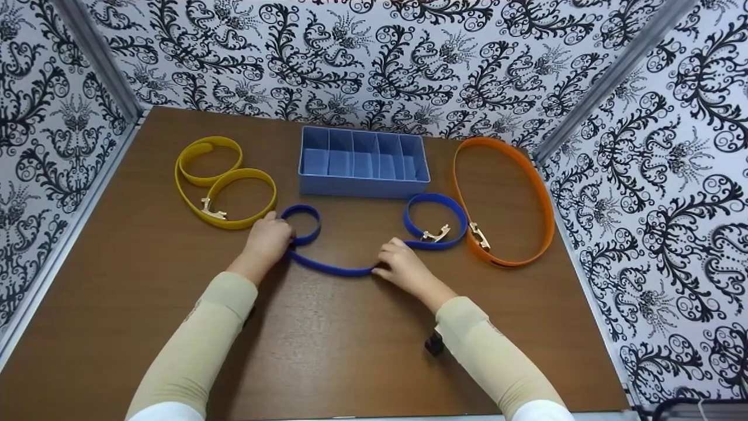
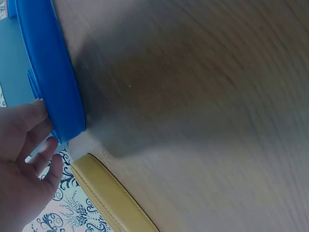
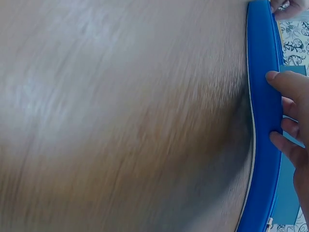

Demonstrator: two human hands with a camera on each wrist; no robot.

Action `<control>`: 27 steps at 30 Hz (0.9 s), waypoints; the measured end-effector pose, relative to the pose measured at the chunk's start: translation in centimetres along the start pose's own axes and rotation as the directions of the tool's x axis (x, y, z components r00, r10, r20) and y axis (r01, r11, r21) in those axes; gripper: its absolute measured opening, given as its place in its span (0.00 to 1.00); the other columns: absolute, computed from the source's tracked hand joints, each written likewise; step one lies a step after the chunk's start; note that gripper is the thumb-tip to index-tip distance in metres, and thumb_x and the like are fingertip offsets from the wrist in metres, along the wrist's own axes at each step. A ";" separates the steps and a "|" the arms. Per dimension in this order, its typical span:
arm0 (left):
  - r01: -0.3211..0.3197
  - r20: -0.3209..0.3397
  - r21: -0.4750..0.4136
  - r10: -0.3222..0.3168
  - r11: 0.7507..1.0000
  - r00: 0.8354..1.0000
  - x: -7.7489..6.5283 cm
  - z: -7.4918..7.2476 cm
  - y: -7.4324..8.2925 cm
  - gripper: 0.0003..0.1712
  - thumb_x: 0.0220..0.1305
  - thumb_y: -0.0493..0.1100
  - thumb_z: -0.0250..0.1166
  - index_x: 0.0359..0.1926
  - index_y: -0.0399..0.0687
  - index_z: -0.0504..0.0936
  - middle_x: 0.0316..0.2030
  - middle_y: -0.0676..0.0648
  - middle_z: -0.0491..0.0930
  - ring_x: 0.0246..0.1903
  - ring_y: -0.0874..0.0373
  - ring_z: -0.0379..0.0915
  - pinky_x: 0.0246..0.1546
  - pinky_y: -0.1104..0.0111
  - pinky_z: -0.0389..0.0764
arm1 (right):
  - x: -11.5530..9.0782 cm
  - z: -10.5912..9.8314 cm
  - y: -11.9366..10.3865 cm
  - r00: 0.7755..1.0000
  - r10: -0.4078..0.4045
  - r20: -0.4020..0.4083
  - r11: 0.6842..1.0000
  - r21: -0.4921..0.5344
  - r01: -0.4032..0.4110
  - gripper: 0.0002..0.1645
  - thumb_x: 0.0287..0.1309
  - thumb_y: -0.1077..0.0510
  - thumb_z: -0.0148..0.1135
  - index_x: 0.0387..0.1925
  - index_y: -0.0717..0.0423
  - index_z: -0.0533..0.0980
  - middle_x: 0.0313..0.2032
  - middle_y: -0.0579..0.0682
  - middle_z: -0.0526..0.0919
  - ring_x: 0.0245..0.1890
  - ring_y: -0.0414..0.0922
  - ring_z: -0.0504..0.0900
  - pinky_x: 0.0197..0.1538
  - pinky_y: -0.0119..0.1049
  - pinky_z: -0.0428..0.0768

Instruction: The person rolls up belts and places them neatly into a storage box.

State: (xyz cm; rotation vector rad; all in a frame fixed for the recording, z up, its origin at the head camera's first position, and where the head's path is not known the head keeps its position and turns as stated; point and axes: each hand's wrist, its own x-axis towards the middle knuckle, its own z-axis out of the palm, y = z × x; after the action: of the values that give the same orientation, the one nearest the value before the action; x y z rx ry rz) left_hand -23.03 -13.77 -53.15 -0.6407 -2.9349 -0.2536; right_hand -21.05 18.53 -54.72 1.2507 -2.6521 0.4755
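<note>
A blue belt (image 1: 333, 270) stands on its edge on the table, coiled at both ends. Its gold buckle (image 1: 437, 234) lies inside the right coil. At the belt's left bend, beside the smaller coil, my left hand (image 1: 270, 238) pinches the strap; the left wrist view shows the fingertips at the blue strap (image 2: 53, 67), partly hidden behind it. Farther right, my right hand (image 1: 403, 266) grips the middle stretch. Fingertips (image 3: 273, 76) lie on the near face of the strap (image 3: 264, 106) in the right wrist view, with other fingers behind it.
A yellow belt (image 1: 235, 224) with a gold buckle lies in two loops just beyond my left hand. At the back stands a blue-grey box (image 1: 362, 186) with several compartments. An orange belt (image 1: 546, 204) forms a large loop at right, touching or nearly touching the blue coil. Patterned walls (image 1: 374, 58) border the table.
</note>
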 end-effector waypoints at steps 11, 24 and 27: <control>0.029 -0.021 -0.065 -0.031 0.997 0.999 -1.2 -0.1 -1.8 0.05 0.60 0.32 0.64 0.27 0.39 0.81 0.27 0.38 0.80 0.32 0.41 0.76 0.35 0.50 0.77 | -1.2 -0.6 1.4 1.000 0.017 -0.018 0.999 0.027 -0.017 0.16 0.48 0.54 0.76 0.23 0.60 0.78 0.29 0.51 0.78 0.37 0.51 0.73 0.44 0.43 0.73; 0.059 0.025 -0.044 -0.058 0.997 0.998 -1.6 -0.4 -2.6 0.12 0.62 0.25 0.57 0.40 0.40 0.83 0.35 0.35 0.81 0.38 0.38 0.77 0.39 0.48 0.78 | -2.6 -1.6 3.5 0.998 0.035 -0.055 0.999 0.042 -0.033 0.22 0.44 0.48 0.78 0.20 0.59 0.76 0.25 0.49 0.75 0.34 0.49 0.70 0.40 0.41 0.69; 0.087 0.058 -0.060 -0.084 0.994 0.995 -1.7 -0.5 -2.7 0.14 0.63 0.26 0.56 0.44 0.41 0.83 0.38 0.35 0.82 0.41 0.37 0.77 0.42 0.47 0.78 | -2.9 -1.9 4.0 0.998 0.026 -0.057 0.999 0.042 -0.024 0.22 0.44 0.48 0.78 0.20 0.58 0.76 0.24 0.49 0.74 0.33 0.49 0.70 0.40 0.41 0.69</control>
State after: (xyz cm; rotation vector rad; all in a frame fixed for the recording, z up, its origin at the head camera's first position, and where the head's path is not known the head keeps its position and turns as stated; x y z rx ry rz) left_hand -22.65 -16.98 -53.28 -0.5392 -3.0220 -0.3434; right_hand -22.27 23.64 -54.58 1.1975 -2.6256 0.5637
